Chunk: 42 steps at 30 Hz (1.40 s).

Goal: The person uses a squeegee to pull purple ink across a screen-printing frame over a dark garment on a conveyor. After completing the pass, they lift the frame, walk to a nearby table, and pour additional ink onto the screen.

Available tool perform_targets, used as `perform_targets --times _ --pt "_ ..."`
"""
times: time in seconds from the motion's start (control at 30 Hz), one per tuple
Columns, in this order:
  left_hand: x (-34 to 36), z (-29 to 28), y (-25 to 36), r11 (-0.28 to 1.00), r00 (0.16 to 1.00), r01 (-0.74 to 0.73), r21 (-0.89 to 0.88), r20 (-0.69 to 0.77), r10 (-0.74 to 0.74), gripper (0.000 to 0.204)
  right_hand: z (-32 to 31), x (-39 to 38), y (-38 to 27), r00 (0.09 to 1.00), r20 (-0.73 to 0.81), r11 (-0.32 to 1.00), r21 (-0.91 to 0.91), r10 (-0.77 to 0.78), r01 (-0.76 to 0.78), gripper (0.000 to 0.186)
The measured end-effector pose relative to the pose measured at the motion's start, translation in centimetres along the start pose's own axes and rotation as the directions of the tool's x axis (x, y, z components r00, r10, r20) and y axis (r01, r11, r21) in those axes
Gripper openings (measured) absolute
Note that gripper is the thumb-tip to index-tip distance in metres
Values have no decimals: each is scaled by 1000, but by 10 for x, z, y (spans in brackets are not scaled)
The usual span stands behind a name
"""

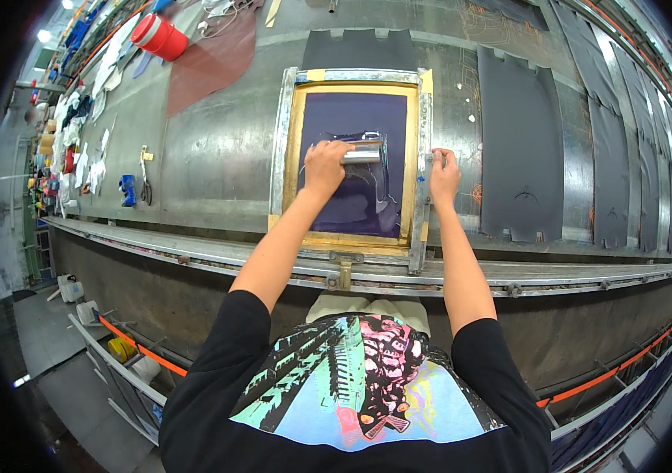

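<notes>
A screen-printing frame [279, 150] with metal rails and a yellow-taped border lies flat on the long table, its mesh [336, 113] dark purple. My left hand [325, 167] is closed round a metal-handled squeegee [362, 152], which stands on the mesh near its middle. Wet, glossy ink [385, 206] streaks the mesh beside and below the squeegee. My right hand [444, 175] is at the outer side of the frame's right rail, fingers curled in. Whether it grips the rail or something small is hidden.
Dark fabric panels [520, 146] lie in a row to the right; another panel [358, 49] shows beyond the frame. At the left are a red bucket [159, 37], scissors [146, 188] and a blue object [127, 191]. A metal rail [509, 277] runs along the near table edge.
</notes>
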<state>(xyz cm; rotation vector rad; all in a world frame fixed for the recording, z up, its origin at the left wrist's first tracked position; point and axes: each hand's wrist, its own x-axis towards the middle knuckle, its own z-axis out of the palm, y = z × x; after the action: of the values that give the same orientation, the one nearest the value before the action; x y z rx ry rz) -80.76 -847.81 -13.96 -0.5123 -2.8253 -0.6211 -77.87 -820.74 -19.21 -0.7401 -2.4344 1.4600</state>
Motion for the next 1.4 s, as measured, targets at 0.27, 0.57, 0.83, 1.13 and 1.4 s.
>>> perform_targets --times 0.27,0.57,0.83,1.13,1.4 --pt "-76 9 20 995 998 -65 -76 1 65 38 -6 19 3 996 -27 996 -36 84 -85 25" --pt "-11 19 13 1000 997 -15 9 -75 15 38 3 15 15 998 -45 999 28 -46 47 23" --pt "-58 11 9 997 998 -61 -40 -7 61 39 -4 14 8 997 7 997 -36 73 -73 26" --pt "-26 21 18 999 999 -40 7 34 39 33 1 18 22 996 -81 1000 1 -31 31 25" --pt "-123 -23 45 996 1000 -19 -89 20 21 32 1 15 10 997 -72 1000 -20 -7 5 24"
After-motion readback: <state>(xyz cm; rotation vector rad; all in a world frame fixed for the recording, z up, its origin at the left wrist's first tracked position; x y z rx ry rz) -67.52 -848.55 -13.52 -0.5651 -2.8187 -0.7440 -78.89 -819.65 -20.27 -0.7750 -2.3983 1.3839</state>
